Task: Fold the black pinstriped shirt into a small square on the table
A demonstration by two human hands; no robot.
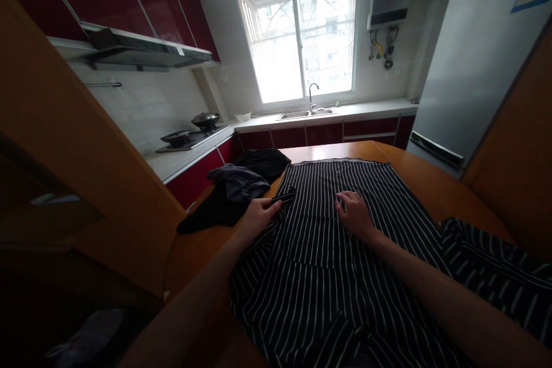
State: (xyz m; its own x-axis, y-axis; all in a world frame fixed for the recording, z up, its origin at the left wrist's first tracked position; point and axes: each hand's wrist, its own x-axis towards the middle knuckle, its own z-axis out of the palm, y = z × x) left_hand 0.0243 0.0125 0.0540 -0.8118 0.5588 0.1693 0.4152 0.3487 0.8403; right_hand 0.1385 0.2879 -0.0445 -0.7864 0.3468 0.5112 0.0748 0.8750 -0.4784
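Note:
A black shirt with white stripes lies spread over the wooden table, its hem towards the far edge and its collar end near me. At the shirt's left side, my left hand pinches a striped sleeve end between thumb and fingers. My right hand hovers over or rests lightly on the middle of the shirt, fingers loosely bent and apart, with nothing in them. Whether it touches the cloth I cannot tell. The other sleeve stretches out to the right.
Dark crumpled clothes lie on the table at the left. Beyond it are a counter with a sink, a stove with pans and a window. A fridge stands right, a wooden door left.

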